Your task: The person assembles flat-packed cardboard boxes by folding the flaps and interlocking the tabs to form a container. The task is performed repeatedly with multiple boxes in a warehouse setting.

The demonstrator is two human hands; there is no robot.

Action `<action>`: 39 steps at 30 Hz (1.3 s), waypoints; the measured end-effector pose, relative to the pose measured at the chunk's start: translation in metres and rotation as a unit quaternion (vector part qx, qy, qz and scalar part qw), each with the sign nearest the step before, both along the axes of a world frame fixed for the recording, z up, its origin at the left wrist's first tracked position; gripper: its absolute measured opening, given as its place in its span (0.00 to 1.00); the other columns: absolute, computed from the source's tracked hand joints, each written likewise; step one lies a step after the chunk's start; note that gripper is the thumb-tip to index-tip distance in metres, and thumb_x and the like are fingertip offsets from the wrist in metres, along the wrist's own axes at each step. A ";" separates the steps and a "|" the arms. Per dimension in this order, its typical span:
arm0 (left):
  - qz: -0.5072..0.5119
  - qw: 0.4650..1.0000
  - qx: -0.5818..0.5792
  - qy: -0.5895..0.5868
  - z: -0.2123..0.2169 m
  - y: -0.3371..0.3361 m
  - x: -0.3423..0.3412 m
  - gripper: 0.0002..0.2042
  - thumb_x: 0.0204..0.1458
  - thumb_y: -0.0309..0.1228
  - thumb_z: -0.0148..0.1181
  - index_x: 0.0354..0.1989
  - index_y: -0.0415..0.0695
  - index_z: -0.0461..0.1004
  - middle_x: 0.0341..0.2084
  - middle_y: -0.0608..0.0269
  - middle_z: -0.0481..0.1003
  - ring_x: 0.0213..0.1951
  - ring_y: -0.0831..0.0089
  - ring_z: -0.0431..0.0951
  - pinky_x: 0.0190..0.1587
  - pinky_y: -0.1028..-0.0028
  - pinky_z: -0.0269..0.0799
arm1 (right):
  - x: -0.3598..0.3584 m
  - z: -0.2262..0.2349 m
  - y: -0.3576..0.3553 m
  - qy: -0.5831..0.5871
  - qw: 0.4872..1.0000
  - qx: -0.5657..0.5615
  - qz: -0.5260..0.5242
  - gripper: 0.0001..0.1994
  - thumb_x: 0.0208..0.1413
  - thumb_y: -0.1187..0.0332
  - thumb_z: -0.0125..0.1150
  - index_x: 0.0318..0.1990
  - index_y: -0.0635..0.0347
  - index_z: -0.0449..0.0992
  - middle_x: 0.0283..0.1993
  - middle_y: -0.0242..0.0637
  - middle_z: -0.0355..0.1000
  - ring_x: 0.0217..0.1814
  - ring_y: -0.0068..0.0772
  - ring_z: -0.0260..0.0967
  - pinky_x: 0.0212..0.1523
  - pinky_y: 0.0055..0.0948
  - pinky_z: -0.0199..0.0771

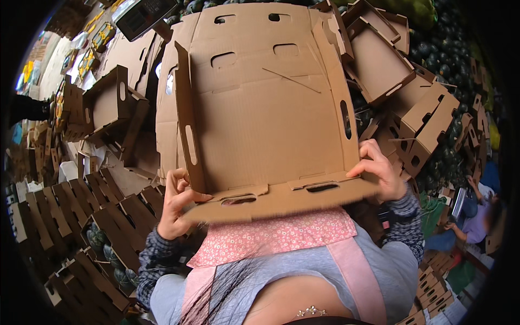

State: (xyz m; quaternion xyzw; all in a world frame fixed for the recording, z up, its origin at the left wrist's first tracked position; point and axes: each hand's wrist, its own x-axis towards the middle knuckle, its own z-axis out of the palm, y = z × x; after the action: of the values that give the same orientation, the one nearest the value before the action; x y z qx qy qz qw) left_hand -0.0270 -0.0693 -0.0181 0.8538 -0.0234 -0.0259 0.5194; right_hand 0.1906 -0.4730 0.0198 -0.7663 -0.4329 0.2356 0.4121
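Observation:
A brown cardboard box, partly folded, lies in front of me with its two side walls standing up. Its near flap slants toward my body, blurred by motion. My left hand grips the near left corner, fingers bent around the side wall and thumb on the inner fold. At the near right corner my right hand pinches the cardboard, with a finger pressed on the inner flap. Flat cardboard with cut handle holes extends at the far side. Two thin strips lie on the box's base.
Folded cardboard boxes are heaped at the far right beside many dark green round fruits. More boxes stand on the left, some holding fruits. A scale display rises at the far left. Another person is at the right.

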 end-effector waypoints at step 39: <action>0.093 0.995 -0.037 0.012 -0.052 0.053 0.131 0.26 0.57 0.26 0.50 0.66 0.41 0.58 0.44 0.62 0.63 0.44 0.73 0.63 0.49 0.78 0.62 | 0.054 -0.065 0.111 -0.236 0.933 -0.186 -0.197 0.31 0.41 0.88 0.51 0.56 0.57 0.59 0.38 0.48 0.64 0.39 0.55 0.69 0.41 0.45 0.71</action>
State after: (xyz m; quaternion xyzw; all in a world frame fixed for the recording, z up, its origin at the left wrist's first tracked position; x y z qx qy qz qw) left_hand 0.1035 -0.0166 -0.0697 0.8318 0.0613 0.0127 0.5515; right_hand 0.2449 -0.3622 -0.0454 -0.9325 -0.3068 0.0387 0.1864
